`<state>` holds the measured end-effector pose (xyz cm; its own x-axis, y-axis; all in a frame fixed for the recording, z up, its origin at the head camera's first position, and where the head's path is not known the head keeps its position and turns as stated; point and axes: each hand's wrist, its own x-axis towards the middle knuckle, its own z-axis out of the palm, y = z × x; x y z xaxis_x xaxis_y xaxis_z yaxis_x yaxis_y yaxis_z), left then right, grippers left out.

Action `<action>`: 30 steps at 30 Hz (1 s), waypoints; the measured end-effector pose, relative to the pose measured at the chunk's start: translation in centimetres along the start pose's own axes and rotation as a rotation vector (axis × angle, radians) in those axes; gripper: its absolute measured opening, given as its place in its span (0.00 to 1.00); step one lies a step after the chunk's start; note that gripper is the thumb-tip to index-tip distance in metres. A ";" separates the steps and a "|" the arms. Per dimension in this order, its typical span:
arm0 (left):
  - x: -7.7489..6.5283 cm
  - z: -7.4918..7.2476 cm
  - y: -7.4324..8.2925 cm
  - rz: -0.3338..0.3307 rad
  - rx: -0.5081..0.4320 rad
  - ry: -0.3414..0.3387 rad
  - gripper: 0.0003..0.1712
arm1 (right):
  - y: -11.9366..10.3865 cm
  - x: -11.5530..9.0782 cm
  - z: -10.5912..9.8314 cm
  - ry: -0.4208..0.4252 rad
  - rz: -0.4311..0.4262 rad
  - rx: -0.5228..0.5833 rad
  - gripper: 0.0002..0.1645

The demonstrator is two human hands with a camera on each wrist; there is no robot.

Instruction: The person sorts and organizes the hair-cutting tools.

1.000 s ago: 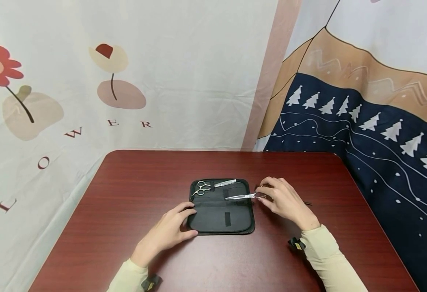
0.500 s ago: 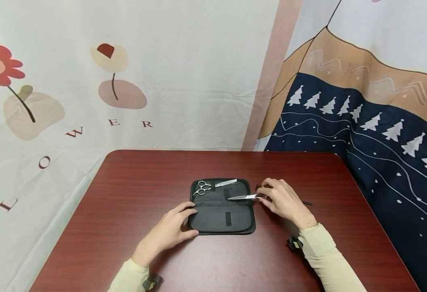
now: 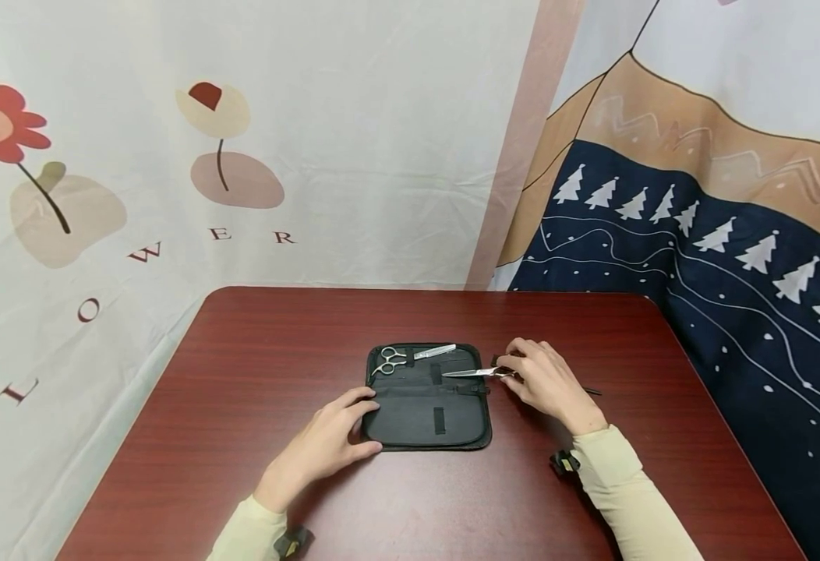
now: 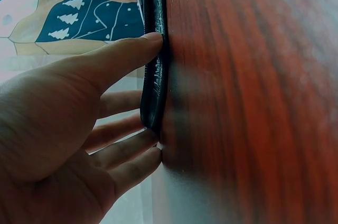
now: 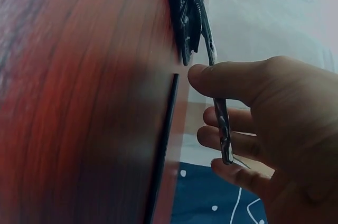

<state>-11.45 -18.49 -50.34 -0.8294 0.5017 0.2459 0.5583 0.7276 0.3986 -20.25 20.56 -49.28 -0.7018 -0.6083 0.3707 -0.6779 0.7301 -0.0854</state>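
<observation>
An open black zip case (image 3: 399,425) lies on the table. Haircutting scissors with notched-looking blades, thinning scissors (image 3: 434,352), lie strapped in its upper half. At the case's right side my right hand (image 3: 546,386) holds a second pair of scissors (image 3: 469,373) by the handle, its blades pointing left over the case. In the right wrist view the thumb and fingers pinch the scissors' handle (image 5: 224,134). My left hand (image 3: 326,444) rests at the case's lower left corner, thumb on the near edge and fairly straight fingers along the left side, as the left wrist view also shows.
A thin dark object (image 3: 592,391) lies on the table under and behind my right hand, mostly hidden; the right wrist view shows it as a long black strip (image 5: 165,145). Red-brown table (image 3: 277,335) surrounds the case. Printed curtains (image 3: 382,156) hang behind it.
The scissors in my right hand have shifted slightly to the right and up, now lying nearly level. A small dark strap on the case's right side shows below them. My left hand stays put.
</observation>
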 end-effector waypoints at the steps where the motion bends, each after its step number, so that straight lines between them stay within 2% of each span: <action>1: 0.0 0.0 0.0 0.001 0.001 0.000 0.35 | -0.1 0.1 0.1 -0.001 -0.001 0.010 0.12; 10: 0.1 -0.4 0.2 -0.016 -0.004 -0.033 0.35 | -0.5 1.3 0.9 -0.007 -0.017 0.126 0.11; 23: 0.1 -0.3 0.1 -0.015 -0.015 -0.033 0.35 | -1.1 2.0 1.6 -0.074 -0.007 0.136 0.14; 30: 0.1 -0.3 0.1 -0.016 -0.007 -0.033 0.35 | -1.2 2.0 1.8 -0.072 -0.007 0.143 0.14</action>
<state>-11.49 -18.57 -50.00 -0.8370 0.5054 0.2097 0.5446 0.7323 0.4089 -21.28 17.89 -50.14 -0.7071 -0.6382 0.3046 -0.7038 0.6770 -0.2155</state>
